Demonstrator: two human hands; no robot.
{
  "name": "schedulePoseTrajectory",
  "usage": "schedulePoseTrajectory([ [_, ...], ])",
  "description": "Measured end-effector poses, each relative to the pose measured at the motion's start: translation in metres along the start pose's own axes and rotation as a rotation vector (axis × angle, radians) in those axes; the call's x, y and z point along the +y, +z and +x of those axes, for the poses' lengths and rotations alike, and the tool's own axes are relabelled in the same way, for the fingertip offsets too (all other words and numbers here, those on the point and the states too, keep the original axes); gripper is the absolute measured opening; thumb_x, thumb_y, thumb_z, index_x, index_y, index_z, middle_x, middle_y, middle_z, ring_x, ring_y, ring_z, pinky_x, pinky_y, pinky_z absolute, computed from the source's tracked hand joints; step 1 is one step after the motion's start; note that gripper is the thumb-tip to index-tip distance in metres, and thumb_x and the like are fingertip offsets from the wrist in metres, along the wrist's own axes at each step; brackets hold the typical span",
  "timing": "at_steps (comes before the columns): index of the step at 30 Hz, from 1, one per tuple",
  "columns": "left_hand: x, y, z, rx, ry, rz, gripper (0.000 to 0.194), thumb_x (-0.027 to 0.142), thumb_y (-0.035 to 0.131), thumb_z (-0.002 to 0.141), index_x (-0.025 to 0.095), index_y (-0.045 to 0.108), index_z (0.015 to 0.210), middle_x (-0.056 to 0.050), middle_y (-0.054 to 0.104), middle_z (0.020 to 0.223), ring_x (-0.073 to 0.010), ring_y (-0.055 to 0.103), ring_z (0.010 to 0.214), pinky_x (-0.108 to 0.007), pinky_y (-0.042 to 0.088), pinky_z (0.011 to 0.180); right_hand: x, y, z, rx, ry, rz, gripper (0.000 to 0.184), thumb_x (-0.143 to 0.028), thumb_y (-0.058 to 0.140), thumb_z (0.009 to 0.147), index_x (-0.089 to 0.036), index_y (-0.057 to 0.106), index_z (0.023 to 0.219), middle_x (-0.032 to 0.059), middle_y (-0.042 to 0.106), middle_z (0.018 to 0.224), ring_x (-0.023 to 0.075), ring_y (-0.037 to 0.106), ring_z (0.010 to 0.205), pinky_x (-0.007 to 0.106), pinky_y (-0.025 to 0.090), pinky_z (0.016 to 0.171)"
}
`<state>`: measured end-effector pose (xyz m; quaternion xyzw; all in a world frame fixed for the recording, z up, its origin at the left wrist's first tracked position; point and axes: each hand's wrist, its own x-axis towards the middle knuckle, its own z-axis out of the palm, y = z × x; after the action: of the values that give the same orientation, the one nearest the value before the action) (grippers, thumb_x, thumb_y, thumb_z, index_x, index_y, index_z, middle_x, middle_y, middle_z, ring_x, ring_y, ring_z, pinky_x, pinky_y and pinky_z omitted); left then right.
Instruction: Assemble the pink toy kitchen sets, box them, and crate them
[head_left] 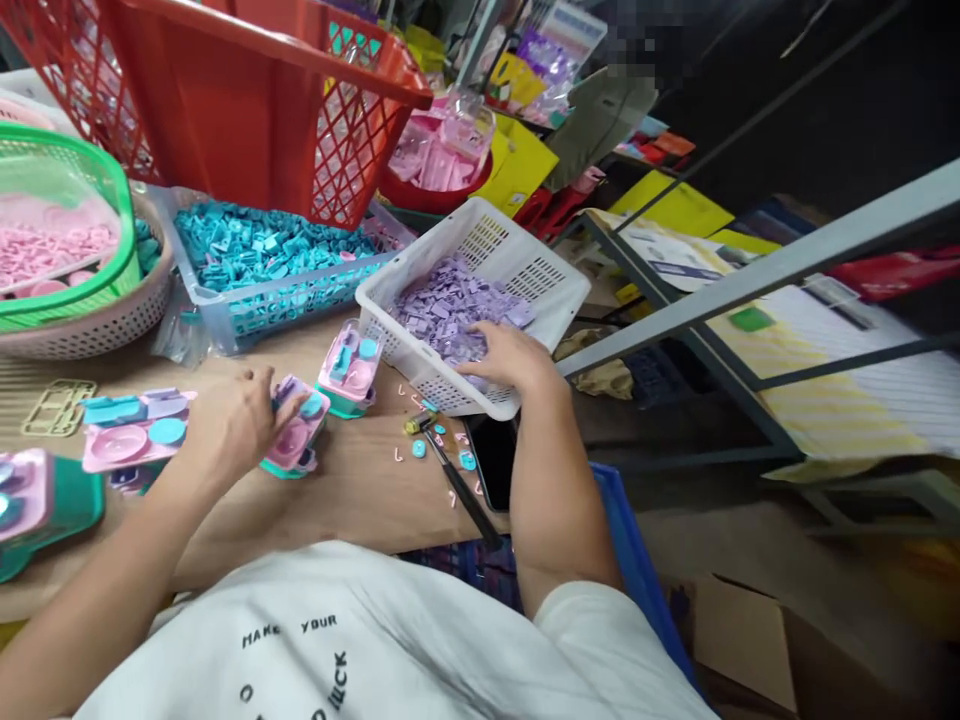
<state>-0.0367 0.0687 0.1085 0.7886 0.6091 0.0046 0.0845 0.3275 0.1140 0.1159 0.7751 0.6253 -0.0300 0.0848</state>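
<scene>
My left hand [236, 420] is at a small pink-and-teal plastic toy box [292, 440], its fingers bent against the near-left side and top. Part of that box is hidden by the hand. Over the white basket [442, 375] my right hand [514, 358] reaches in, thumb and fingers apart at the purple plastic pieces [450, 305]. Its fingertips partly overlap the pieces. Similar toy boxes stand in a row: one [350, 370] beside the basket, another [139, 435] left of my left hand, and a third [52, 505] at the left edge.
A hammer [461, 490] and a black phone [493, 460] lie before the basket, among small pink and blue bits. Behind stand a clear bin [281, 290] of blue pieces, a red basket [225, 110] and a green basket [124, 190]. A grey metal bar [750, 270] slants at right.
</scene>
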Motion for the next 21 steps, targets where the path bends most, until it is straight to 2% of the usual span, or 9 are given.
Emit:
schedulePoseTrajectory([
  [2,-0.006,0.004,-0.010,-0.025,0.029,-0.145,0.070,0.070,0.042,0.095,0.014,0.057,0.134,-0.018,0.071,0.111,-0.0370,0.071,0.097,-0.045,0.053,0.081,-0.002,-0.006,-0.008,0.055,0.032,0.039,0.076,-0.046,0.075,0.082,-0.020,0.050,0.149,0.0193,0.060,0.136,0.0376,0.063,0.122,0.049,0.049,0.104],
  [5,-0.027,0.013,-0.021,0.023,0.196,-0.373,0.100,0.087,0.054,0.078,0.017,0.044,0.149,-0.020,0.059,0.136,-0.0365,0.067,0.110,-0.046,0.055,0.088,0.000,-0.020,-0.036,0.219,0.051,0.138,0.079,-0.047,0.074,0.082,-0.021,0.047,0.151,0.0205,0.051,0.144,0.0390,0.064,0.119,0.054,0.049,0.105],
  [8,-0.047,0.024,-0.025,0.065,0.395,-0.494,0.118,0.086,0.065,0.070,0.019,0.026,0.160,-0.021,0.041,0.154,-0.0388,0.054,0.133,-0.050,0.050,0.105,-0.004,-0.026,-0.079,0.356,-0.103,0.311,0.078,-0.051,0.070,0.084,-0.025,0.044,0.153,0.0159,0.055,0.137,0.0331,0.067,0.108,0.053,0.053,0.100],
  [10,-0.051,0.030,-0.024,0.071,0.458,-0.518,0.113,0.077,0.068,0.076,0.021,0.021,0.162,-0.020,0.035,0.159,-0.0396,0.043,0.143,-0.053,0.043,0.114,-0.017,-0.016,-0.105,0.300,-0.318,0.396,0.074,-0.053,0.069,0.085,-0.030,0.045,0.151,0.0109,0.062,0.126,0.0301,0.067,0.102,0.051,0.056,0.096],
  [12,-0.047,0.033,-0.022,0.057,0.454,-0.542,0.102,0.068,0.066,0.083,0.023,0.020,0.163,-0.019,0.036,0.159,-0.0384,0.045,0.142,-0.054,0.043,0.114,-0.040,0.008,-0.125,0.213,-0.474,0.396,0.070,-0.053,0.072,0.082,-0.031,0.052,0.145,0.0096,0.064,0.116,0.0316,0.065,0.105,0.053,0.056,0.096],
  [13,-0.044,0.034,-0.022,0.050,0.435,-0.549,0.098,0.065,0.065,0.085,0.024,0.021,0.162,-0.018,0.040,0.156,-0.0374,0.048,0.139,-0.052,0.045,0.112,-0.051,0.022,-0.131,0.182,-0.492,0.374,0.068,-0.052,0.074,0.081,-0.030,0.055,0.143,0.0105,0.064,0.113,0.0334,0.064,0.108,0.055,0.055,0.098],
  [15,-0.036,0.036,-0.024,0.049,0.382,-0.545,0.092,0.064,0.064,0.086,0.024,0.026,0.160,-0.016,0.047,0.149,-0.0359,0.055,0.130,-0.049,0.050,0.106,-0.070,0.051,-0.139,0.135,-0.425,0.356,0.072,-0.054,0.076,0.079,-0.028,0.056,0.143,0.0128,0.060,0.115,0.0370,0.061,0.115,0.059,0.054,0.101],
  [18,-0.030,0.042,-0.031,0.009,0.358,-0.527,0.097,0.068,0.066,0.083,0.024,0.026,0.160,-0.016,0.050,0.142,-0.0351,0.061,0.121,-0.045,0.054,0.097,-0.075,0.072,-0.141,-0.005,-0.410,0.393,0.102,-0.059,0.085,0.069,-0.027,0.040,0.155,0.0148,0.051,0.130,0.0385,0.056,0.128,0.060,0.051,0.106],
  [21,-0.032,0.056,-0.032,-0.001,0.422,-0.545,0.112,0.069,0.073,0.077,0.025,0.016,0.163,-0.018,0.041,0.149,-0.0375,0.056,0.130,-0.047,0.052,0.103,-0.063,0.070,-0.137,-0.109,-0.609,0.359,0.126,-0.045,0.095,0.062,-0.032,0.020,0.162,0.0165,0.035,0.153,0.0388,0.041,0.145,0.060,0.043,0.115],
])
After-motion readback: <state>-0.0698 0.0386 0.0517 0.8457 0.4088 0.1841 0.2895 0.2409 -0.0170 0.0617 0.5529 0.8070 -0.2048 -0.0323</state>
